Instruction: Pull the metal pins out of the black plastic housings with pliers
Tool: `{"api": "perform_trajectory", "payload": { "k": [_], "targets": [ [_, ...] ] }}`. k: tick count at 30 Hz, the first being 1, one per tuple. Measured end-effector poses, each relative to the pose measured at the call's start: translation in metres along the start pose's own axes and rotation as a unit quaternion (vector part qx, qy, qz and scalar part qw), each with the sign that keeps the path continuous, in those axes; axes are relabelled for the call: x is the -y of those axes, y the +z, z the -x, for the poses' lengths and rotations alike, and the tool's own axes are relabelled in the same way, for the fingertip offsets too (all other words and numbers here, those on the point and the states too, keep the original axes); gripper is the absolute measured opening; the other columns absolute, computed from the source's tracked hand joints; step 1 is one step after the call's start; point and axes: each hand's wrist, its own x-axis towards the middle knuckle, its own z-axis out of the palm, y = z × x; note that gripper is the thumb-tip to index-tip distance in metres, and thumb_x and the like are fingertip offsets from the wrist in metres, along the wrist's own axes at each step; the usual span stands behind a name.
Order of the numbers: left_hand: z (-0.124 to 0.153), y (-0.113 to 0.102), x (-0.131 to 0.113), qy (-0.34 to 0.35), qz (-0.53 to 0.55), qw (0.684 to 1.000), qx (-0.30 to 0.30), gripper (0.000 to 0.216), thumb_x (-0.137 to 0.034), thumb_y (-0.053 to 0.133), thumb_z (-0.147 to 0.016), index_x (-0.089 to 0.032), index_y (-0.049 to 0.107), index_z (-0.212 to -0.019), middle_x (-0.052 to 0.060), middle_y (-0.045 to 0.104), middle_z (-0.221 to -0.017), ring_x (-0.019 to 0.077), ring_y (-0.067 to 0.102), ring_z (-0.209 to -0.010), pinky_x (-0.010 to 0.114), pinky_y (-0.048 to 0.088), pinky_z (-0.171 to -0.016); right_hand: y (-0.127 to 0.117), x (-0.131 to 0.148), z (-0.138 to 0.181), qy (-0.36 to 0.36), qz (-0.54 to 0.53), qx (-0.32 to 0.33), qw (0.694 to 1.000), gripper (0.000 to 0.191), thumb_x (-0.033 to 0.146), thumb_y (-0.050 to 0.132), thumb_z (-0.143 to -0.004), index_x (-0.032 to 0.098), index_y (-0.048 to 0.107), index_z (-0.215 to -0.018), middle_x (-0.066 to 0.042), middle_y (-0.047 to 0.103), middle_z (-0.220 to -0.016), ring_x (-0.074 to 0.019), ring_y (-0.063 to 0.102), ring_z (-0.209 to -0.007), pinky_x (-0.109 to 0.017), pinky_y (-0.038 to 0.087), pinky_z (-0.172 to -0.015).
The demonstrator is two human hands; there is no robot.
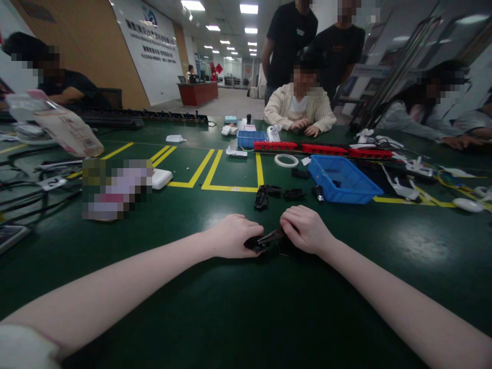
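My left hand (237, 237) is closed around a small black plastic part (254, 244), low over the green table. My right hand (307, 230) grips a dark, tapered metal tool (271, 237) that looks like pliers. Its narrow tip reaches left to the black part; the grip end is hidden under my fingers. Just beyond my hands lie several similar black parts, among them an upright-looking one (261, 198) and a flat one (294, 193). A short black cylinder with a shiny end (319, 193) rests beside the blue tray (346, 193).
Farther back are a white tape ring (286, 161), a red strip of modules (323, 149) and a smaller blue bin (251, 139). To the left stand a phone-like object (117, 192), a white case (161, 178) and black cables (34, 174). Several people are around the table.
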Motion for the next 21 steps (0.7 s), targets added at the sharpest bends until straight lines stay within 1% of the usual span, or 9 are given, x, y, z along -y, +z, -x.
{"api": "perform_trajectory", "payload": {
  "k": [5, 9, 12, 16, 21],
  "targets": [
    [-0.0017, -0.0026, -0.0007, -0.002, 0.021, 1.0, 0.006, 0.02, -0.035, 0.061, -0.079, -0.018, 0.053, -0.072, -0.003, 0.06, -0.069, 0.0126, 0.055, -0.062, 0.024, 0.037, -0.061, -0.0028, 0.0027, 0.0002, -0.006, 0.014, -0.017, 1.0, 0.03, 0.025, 0.035, -0.092, 0.018, 0.053, -0.068, -0.003, 0.056, -0.065, -0.0132, 0.046, -0.062, -0.03, 0.035, -0.062],
    [-0.002, -0.005, -0.002, -0.006, 0.04, 0.999, 0.013, 0.023, -0.036, 0.059, -0.081, -0.017, 0.052, -0.07, -0.004, 0.059, -0.065, 0.011, 0.053, -0.057, 0.022, 0.038, -0.059, -0.0052, 0.0028, 0.0, -0.008, 0.033, -0.029, 0.999, 0.029, 0.026, 0.036, -0.09, 0.018, 0.055, -0.069, -0.007, 0.059, -0.067, -0.0162, 0.047, -0.065, -0.033, 0.033, -0.064],
    [-0.0016, -0.0059, -0.0018, -0.006, 0.048, 0.999, 0.015, 0.027, -0.041, 0.059, -0.083, -0.017, 0.052, -0.07, -0.004, 0.058, -0.064, 0.0108, 0.053, -0.055, 0.022, 0.037, -0.058, -0.0055, 0.0027, 0.0, -0.006, 0.038, -0.035, 0.999, 0.029, 0.026, 0.036, -0.09, 0.018, 0.055, -0.069, -0.007, 0.061, -0.068, -0.0171, 0.048, -0.065, -0.034, 0.032, -0.064],
    [-0.0013, -0.006, -0.0007, -0.003, 0.046, 0.999, 0.017, 0.034, -0.049, 0.059, -0.082, -0.017, 0.052, -0.07, -0.004, 0.058, -0.064, 0.0113, 0.051, -0.054, 0.024, 0.036, -0.058, -0.0044, 0.0031, -0.0001, 0.001, 0.029, -0.034, 0.999, 0.028, 0.025, 0.037, -0.09, 0.018, 0.054, -0.069, -0.006, 0.06, -0.068, -0.0164, 0.048, -0.064, -0.033, 0.033, -0.063],
    [-0.0017, -0.0053, 0.001, 0.004, 0.044, 0.999, 0.018, 0.047, -0.063, 0.054, -0.08, -0.017, 0.049, -0.07, -0.003, 0.056, -0.064, 0.0113, 0.049, -0.053, 0.025, 0.034, -0.058, -0.0041, 0.0017, -0.0005, 0.013, 0.014, -0.027, 0.999, 0.029, 0.025, 0.036, -0.091, 0.018, 0.054, -0.069, -0.005, 0.06, -0.068, -0.0151, 0.048, -0.063, -0.032, 0.033, -0.063]
  ]
}}
